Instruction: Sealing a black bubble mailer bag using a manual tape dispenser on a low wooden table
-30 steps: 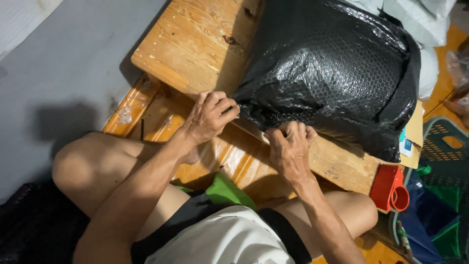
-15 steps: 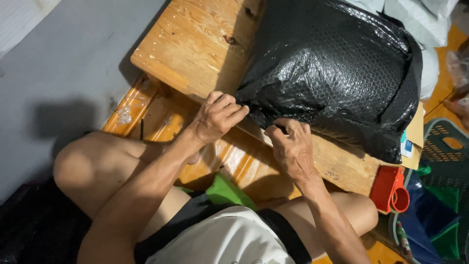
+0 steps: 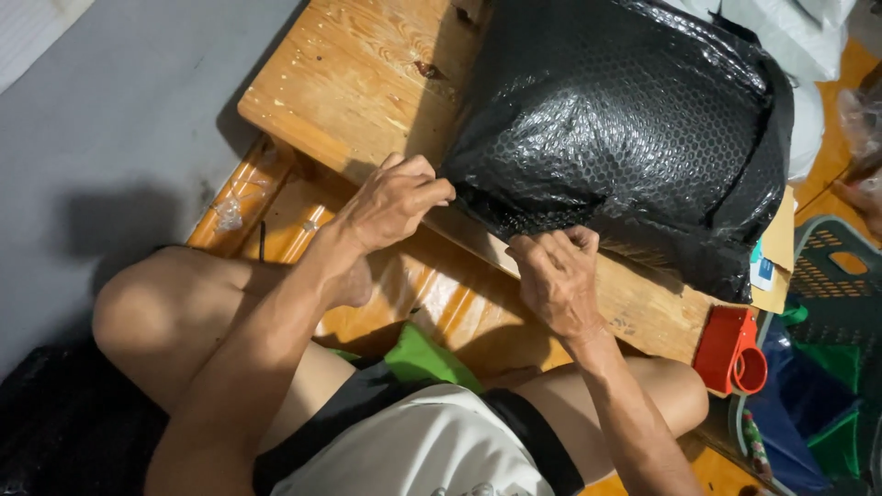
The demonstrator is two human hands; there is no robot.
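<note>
A bulky parcel wrapped in black bubble wrap (image 3: 625,129) lies on a low wooden table (image 3: 354,78), filling the table's right part. Its long axis runs on a slant from the near-left corner, by the hands, up toward the far right, where its far end hangs past the table edge against a white sack (image 3: 790,41). The near long edge follows the table's front edge.

The left hand (image 3: 395,202) sits at the parcel's near-left corner, fingers curled and pressed together, thumb and forefinger pinching the edge of the black wrap there. The right hand (image 3: 556,276) is further right along the same near edge, knuckles up, fingers bent, fingertips gripping the lower fold of the wrap against the table's front edge. The parcel lies just beyond both hands, away from the person, and touches both.

Past the right hand, at the table's right corner, a red tape dispenser (image 3: 732,354) stands beside a flat brown cardboard piece (image 3: 781,248) that pokes out from under the parcel. A dark green plastic basket (image 3: 841,276) is at the far right
</note>
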